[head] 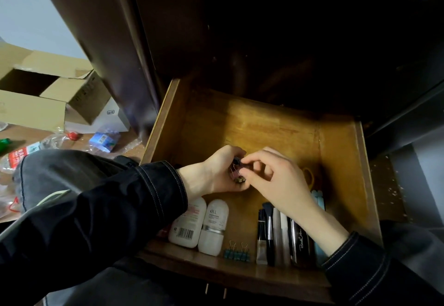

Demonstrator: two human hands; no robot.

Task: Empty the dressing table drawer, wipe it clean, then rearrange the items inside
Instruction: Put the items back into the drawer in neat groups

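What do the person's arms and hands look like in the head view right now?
Both arms wear dark, near-black long sleeves: the left sleeve and right sleeve have pale contrast stitching in lines along the seams and cuffs. The left hand and right hand are bare, with no gloves visible.

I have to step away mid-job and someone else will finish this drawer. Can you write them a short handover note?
Left hand: cupped, holds a bunch of small clips over the drawer.
Right hand: pinches one of those clips.
Along the drawer's front: two white bottles, teal clips, a row of brushes and tubes; pale blue items by the right wall.
Done, by the look of it: emptying. Rearranging is under way. Wiping cannot be confirmed.
Left: set down the held clips, probably beside the teal ones.
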